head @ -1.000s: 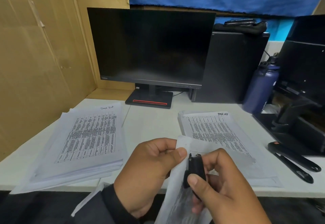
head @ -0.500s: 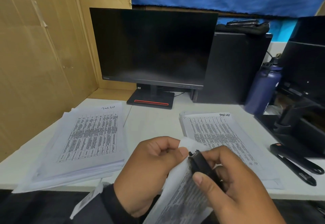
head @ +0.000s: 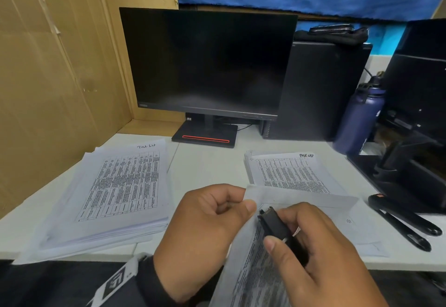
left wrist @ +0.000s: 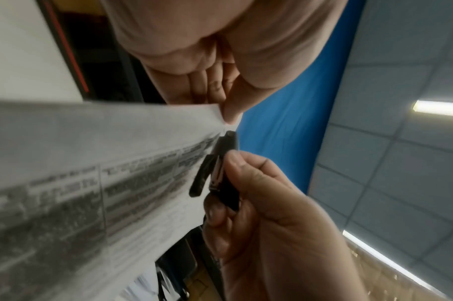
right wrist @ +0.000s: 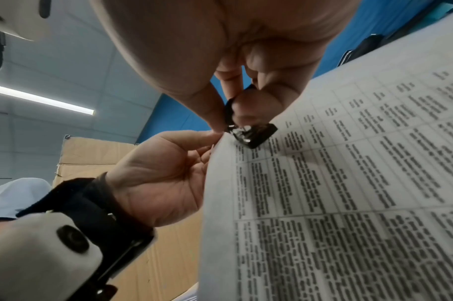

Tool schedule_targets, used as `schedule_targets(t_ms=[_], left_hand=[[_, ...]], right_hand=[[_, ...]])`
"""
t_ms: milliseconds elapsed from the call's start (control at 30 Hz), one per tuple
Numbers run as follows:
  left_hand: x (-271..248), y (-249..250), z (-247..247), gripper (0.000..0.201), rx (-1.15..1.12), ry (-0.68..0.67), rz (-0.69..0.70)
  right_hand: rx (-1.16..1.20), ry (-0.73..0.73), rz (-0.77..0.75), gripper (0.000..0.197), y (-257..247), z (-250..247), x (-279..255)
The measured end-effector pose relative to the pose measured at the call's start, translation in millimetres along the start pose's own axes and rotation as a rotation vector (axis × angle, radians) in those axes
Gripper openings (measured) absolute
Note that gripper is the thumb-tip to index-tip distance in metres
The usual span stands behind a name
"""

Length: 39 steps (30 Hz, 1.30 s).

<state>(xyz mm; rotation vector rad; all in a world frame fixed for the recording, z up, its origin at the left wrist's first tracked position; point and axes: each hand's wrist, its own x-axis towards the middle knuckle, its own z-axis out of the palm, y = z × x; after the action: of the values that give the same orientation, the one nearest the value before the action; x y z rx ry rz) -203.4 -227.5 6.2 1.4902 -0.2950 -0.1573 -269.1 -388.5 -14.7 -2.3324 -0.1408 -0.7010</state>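
Note:
Several printed sheets [head: 255, 273] are held up above the desk's front edge. My left hand [head: 231, 208] pinches their top corner between thumb and fingers; the left wrist view shows this pinch [left wrist: 227, 114] on the paper [left wrist: 91, 142]. My right hand [head: 284, 228] grips a small black stapler [head: 275, 222], thumb on top, its nose against the sheet just below the left thumb. In the right wrist view the stapler [right wrist: 253, 135] straddles the edge of the printed page [right wrist: 348, 183], with the left hand [right wrist: 168, 163] behind it.
On the white desk [head: 207, 167] lie a thick paper stack [head: 115, 186] at left and a thinner one [head: 287, 174] at right. A dark monitor [head: 207, 60], a black tower [head: 318, 89], a blue bottle [head: 359, 118] and a long black tool [head: 405, 220] stand around. A cardboard wall [head: 48, 89] closes the left.
The stapler has tipped from upright to slanting, its nose now at the corner by my left thumb. The sheets have swung open toward the right.

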Motion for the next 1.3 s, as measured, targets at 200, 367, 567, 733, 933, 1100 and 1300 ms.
schedule_targets(t_ms=[200,367,567,733,933,1100,1300], left_hand=[[0.1,-3.2,0.7,0.014,0.108,0.034,0.034],[0.2,-8.1,-2.0,0.014,0.136,-0.004,0.040],[9.1,-12.2,-11.1,0.009,0.046,-0.109,-0.089],[10.6,-14.8,-10.0,0.013,-0.072,-0.124,-0.161],[9.9,-13.1,-9.8,0.012,-0.092,-0.127,-0.136],[11.0,-13.1,-9.5,0.003,-0.235,-0.156,-0.189],[11.6,-11.9,-9.0,0.004,-0.315,-0.190,-0.241]], right_hand=[[-0.091,0.044,-0.031,0.016,-4.1,6.7,-4.4],[0.084,-0.068,0.139,0.019,-0.9,2.9,-0.8],[0.360,-0.248,0.299,0.021,1.2,-9.4,9.3],[-0.178,-0.123,-0.051,0.023,-2.2,-5.0,0.1],[-0.139,-0.063,-0.053,0.024,-1.3,-6.4,2.4],[0.311,-0.108,0.125,0.028,10.0,1.6,1.5],[-0.138,0.077,-0.176,0.025,8.0,1.3,1.3]])
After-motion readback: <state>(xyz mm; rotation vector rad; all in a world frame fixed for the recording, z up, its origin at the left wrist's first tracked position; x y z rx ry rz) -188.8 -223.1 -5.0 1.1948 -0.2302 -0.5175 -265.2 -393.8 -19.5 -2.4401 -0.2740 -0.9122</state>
